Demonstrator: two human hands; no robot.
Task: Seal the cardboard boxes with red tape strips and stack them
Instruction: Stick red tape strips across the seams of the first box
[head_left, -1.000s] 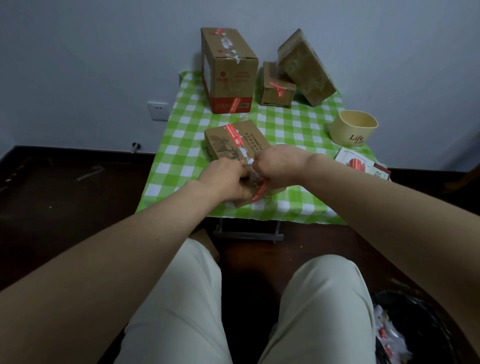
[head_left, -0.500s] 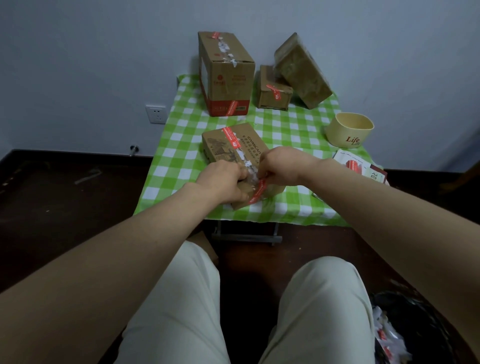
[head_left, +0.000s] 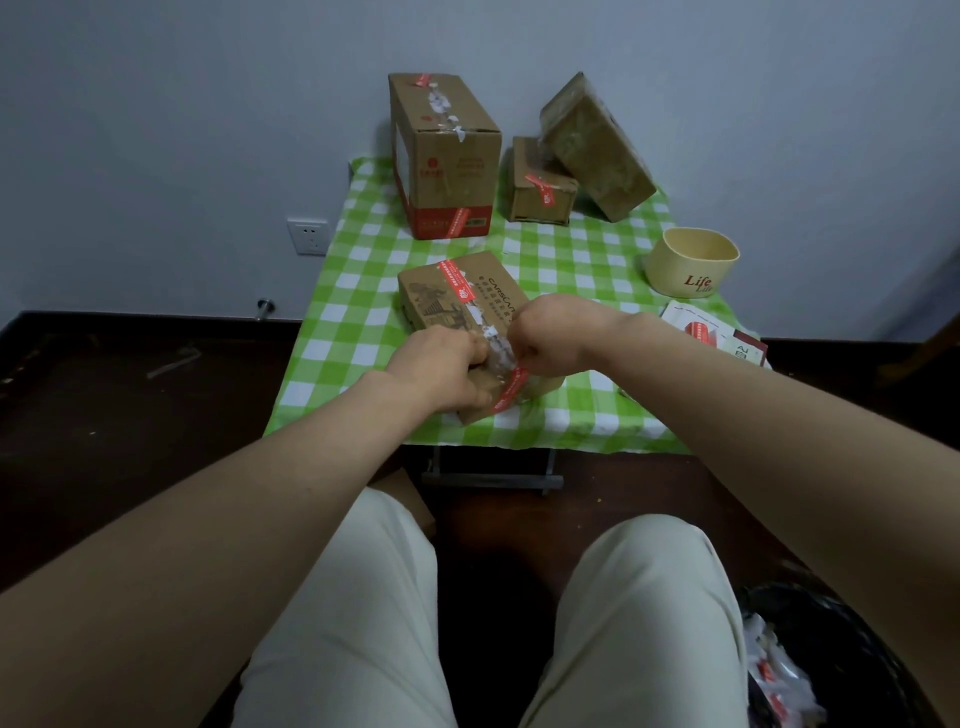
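A flat cardboard box (head_left: 457, 296) lies on the green checked table (head_left: 363, 291), near its front edge. A red tape strip (head_left: 509, 387) runs along the box's top seam and down over its near end. My left hand (head_left: 441, 374) grips the box's near left corner. My right hand (head_left: 550, 332) presses on the box's near right part beside the seam. Both sets of fingertips are hidden under the hands. At the back stand a tall taped box (head_left: 447, 161), a small taped box (head_left: 540, 189) and a wrapped box (head_left: 597, 145) that leans on the small one.
A cream tub marked Life (head_left: 691, 262) sits at the right edge of the table, with a sheet of red tape strips (head_left: 711, 332) in front of it. A black bin with scraps (head_left: 831, 660) stands on the dark floor at lower right. My knees are below the table's front edge.
Both hands have stayed on the near end of the flat box, and my right hand has shifted slightly right of the seam. The view has tilted down a little.
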